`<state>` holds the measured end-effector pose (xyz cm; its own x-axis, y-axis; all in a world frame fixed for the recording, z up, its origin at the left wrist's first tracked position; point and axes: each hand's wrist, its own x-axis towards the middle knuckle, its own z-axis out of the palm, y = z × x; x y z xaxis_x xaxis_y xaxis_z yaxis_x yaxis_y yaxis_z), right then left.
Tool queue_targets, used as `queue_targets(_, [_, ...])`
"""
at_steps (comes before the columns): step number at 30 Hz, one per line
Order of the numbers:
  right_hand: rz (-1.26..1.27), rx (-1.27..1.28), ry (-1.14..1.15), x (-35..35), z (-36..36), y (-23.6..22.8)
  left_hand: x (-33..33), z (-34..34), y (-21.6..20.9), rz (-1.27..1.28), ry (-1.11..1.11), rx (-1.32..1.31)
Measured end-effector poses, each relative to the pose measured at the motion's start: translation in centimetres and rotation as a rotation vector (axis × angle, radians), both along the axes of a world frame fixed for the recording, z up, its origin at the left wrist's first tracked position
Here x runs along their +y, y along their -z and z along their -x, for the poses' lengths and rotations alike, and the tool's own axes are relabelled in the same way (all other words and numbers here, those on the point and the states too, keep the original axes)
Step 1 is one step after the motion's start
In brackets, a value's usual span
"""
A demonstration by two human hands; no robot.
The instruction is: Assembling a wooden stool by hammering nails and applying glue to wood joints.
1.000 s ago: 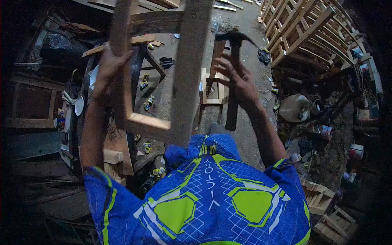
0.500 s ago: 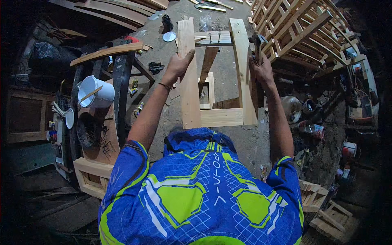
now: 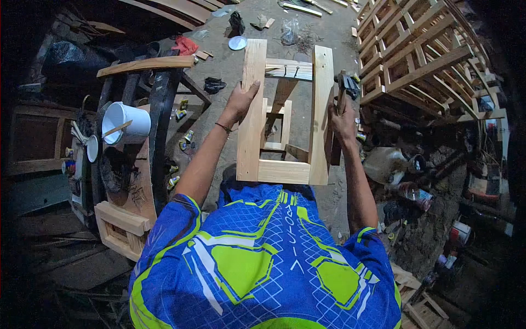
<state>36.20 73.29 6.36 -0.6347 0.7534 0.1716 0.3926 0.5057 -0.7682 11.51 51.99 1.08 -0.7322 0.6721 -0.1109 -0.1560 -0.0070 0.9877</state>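
A pale wooden frame [image 3: 249, 126] stands in front of me, with two long side boards joined by a near and a far crosspiece. My left hand [image 3: 240, 103] is closed round its left board, thumb on the top face. Two nails [image 3: 291, 71] stick out of the far crosspiece. Beside the right board, my right hand [image 3: 343, 122] is closed on the handle of a hammer [image 3: 342, 88], its head pointing away from me. Lower parts of the frame show through the opening between the boards.
On the left, a white bucket [image 3: 134, 123] with a stick in it sits by a dark bench [image 3: 164, 93]. A stack of wooden lattice frames [image 3: 416, 60] rises at the far right. Several small cans [image 3: 186, 140] and a black plastic bag [image 3: 215, 85] lie on the floor.
The wooden frame and both hands sit lower in the picture, nearer my body. The hammer has come down alongside the right board. My left hand keeps its grip.
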Motion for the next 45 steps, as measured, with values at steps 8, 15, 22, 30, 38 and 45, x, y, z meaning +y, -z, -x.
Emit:
queue_targets(8, [0.019,-0.047,0.034,-2.2,0.1,0.5,-1.9,-0.1,1.1,0.031,-0.045,0.055])
queue_targets(15, [0.056,-0.098,0.067,-2.5,-0.2,0.6,-1.8,-0.1,0.7,0.030,-0.028,-0.001])
queue_targets(22, [0.047,0.065,0.012,-2.7,-0.5,0.9,-1.6,0.3,1.4,0.066,0.014,-0.012])
queue_targets(30, [0.027,-0.023,0.058,-3.1,-0.6,0.4,-2.0,-0.3,0.7,0.078,-0.002,0.016])
queue_targets(38, [0.052,-0.034,0.044,-2.6,-0.7,1.3,-1.9,0.5,2.4,0.056,0.015,0.043])
queue_targets(45, [0.086,-0.053,0.053,-2.0,-0.8,2.1,-2.2,0.3,2.1,0.196,0.006,0.118])
